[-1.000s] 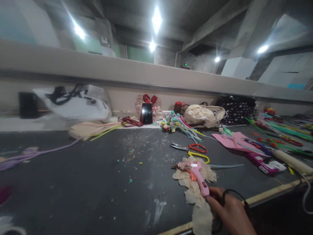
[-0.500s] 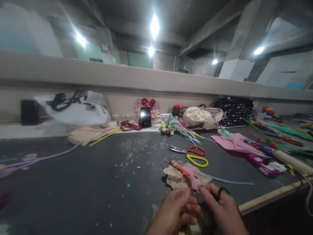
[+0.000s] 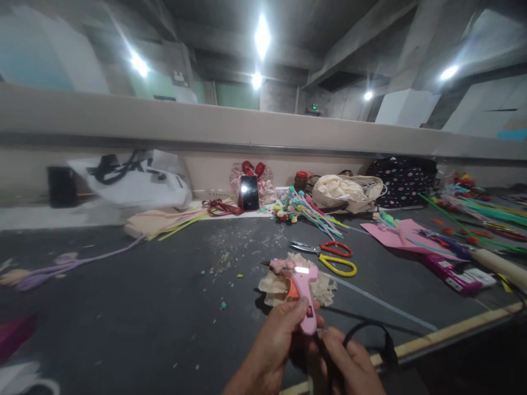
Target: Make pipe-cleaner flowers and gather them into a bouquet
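A pink hot glue gun with an orange trigger and a small red switch is held at its handle by my left hand, the thumb lying along the grip. Its nozzle points left, above a crumpled beige wrapping. Close under the handle's end, my right hand is closed on the black cord, which loops out to the right; part of the grip is hidden. Scissors with one red and one yellow handle lie slightly apart just beyond. From the wrapping a pale translucent strip runs right.
Bundled pipe-cleaner flowers, a phone and a white bag line the back. At right are pink sheets and a purple box. Small scraps dot the dark tabletop; a wooden strip edges it.
My left hand, loose beside the glue gun before, has closed round its handle. The gun has turned more upright and its cord now shows. My right hand has moved down from the handle's end.
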`<state>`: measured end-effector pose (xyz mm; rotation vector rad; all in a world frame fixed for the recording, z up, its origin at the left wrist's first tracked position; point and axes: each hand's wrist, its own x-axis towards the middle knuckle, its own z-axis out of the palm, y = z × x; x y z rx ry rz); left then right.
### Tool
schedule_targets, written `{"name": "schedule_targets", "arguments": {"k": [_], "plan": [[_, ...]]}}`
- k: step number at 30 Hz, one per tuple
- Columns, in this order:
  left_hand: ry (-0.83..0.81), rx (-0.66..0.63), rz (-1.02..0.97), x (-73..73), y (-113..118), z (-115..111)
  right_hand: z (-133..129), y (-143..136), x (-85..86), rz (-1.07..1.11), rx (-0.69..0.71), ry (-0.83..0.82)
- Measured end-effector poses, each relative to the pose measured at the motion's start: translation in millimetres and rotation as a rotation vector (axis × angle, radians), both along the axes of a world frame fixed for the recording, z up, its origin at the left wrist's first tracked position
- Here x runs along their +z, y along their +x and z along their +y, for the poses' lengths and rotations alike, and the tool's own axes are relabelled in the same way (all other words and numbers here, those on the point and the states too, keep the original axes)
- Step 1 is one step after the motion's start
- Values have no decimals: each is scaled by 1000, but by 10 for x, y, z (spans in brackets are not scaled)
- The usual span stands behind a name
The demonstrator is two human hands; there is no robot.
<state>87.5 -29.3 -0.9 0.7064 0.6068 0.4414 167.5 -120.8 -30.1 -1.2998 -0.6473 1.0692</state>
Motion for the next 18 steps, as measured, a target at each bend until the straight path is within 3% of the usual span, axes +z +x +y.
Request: {"name": "schedule_targets", "arguments": {"k": [8,12,18], "plan": [[-22,51,2,43,-29,0,97,70,8,335,120,77],[-31,65,1,27,-39,19,104,72,-4,362,156,72],[-50,101,-1,121,-76,86,102,39,23,321,160,5]]}}
